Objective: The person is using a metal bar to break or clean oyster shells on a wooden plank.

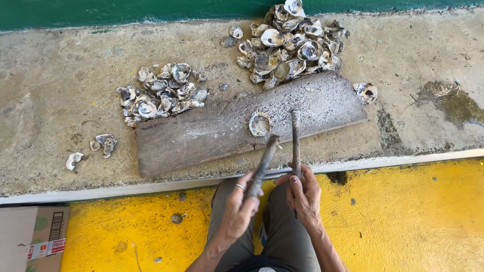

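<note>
At the near edge of the concrete ledge (60, 90), just above the white strip bordering the yellow floor (403, 216), both hands are clenched around tools. The left hand (239, 206), a ring on one finger, grips a rusty hammer-like tool (264, 158) whose head reaches over the near edge of a worn wooden board (201, 133). The right hand (304, 194) grasps a thin metal rod (295, 141) held nearly upright, its tip on the board. An open oyster shell (260, 123) lies on the board just beside both tool tips. A large shell pile (290, 40) sits at the ledge's far edge, a smaller pile (161, 93) off the board's far left corner.
</note>
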